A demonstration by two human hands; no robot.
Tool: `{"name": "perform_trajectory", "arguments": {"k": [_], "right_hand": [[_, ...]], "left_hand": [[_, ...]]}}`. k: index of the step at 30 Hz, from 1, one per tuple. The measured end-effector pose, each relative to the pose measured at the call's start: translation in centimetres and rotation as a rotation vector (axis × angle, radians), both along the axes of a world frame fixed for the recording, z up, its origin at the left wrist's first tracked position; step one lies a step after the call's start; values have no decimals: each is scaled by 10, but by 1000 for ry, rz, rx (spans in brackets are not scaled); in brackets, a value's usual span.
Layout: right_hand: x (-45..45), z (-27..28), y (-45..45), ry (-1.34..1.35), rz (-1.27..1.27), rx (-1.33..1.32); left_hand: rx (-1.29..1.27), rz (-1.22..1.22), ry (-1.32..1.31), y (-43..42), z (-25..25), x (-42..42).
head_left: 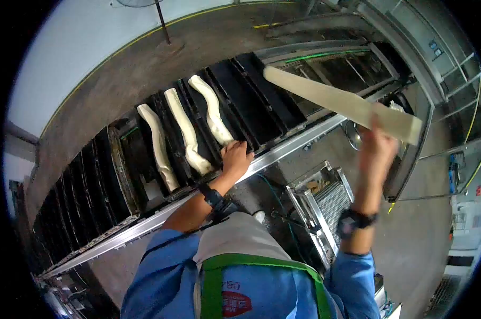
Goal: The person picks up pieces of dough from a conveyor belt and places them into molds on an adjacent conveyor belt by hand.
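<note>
Pale strip [325,98], pls: where's it at, & who's got it?

R hand [377,146]. Fingers closed on it nr its R end. Motion blur tho, so can't tell exact finger pos. Strip's long, flat, straight, slanting up-L across the view w/ its far end in front of the dark troughs [256,103]. Material? Can't tell.

OK, & L hand [236,159]?

Palm down, fingers bent, at the near end of the R-most length [213,109], by the trough's near edge. Can't tell if it's pinching or just resting on it.

How many lengths in the troughs?

Three, all cream-coloured & a bit wavy, one per trough, side by side: R-most, then mid length [185,127], then L-most length [159,141]. Each lies lengthwise, pointing away from the person.

Further out?

Metal rail [283,147] along the troughs' near side. Metal stand [333,204] w/ a textured panel, between the rail & the R forearm, on the floor [421,223] side. Person's got blue sleeves [163,266], green straps [267,260] across the front, & a dark band on each wrist.
</note>
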State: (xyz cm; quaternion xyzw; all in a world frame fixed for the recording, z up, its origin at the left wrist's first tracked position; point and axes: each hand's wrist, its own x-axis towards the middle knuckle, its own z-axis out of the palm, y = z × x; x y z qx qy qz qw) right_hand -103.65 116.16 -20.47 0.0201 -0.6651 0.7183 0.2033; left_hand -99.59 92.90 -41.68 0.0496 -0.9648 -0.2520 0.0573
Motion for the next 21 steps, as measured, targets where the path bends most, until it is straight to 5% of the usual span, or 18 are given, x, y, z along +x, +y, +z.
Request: {"name": "perform_trajectory", "arguments": {"k": [3,5,6,9,15,21], "right_hand": [[-60,-81,-62,-168,125,210],[-103,-173,-74,-150,470,177],[-107,-206,-68,-76,267,602],[-89,-225,-36,-91,186,906],[-18,-233,75,-129,137,1113],[149,-291,194,-707,-251,1380]], "left_hand": [[28,21,-15,7,3,-4],[4,11,-34,14,-9,-12],[8,17,-23,16,-14,-14],[-13,31,30,18,-24,-19],[-65,47,18,17,-26,-12],[-92,-134,-92,-21,-62,-29]]}}
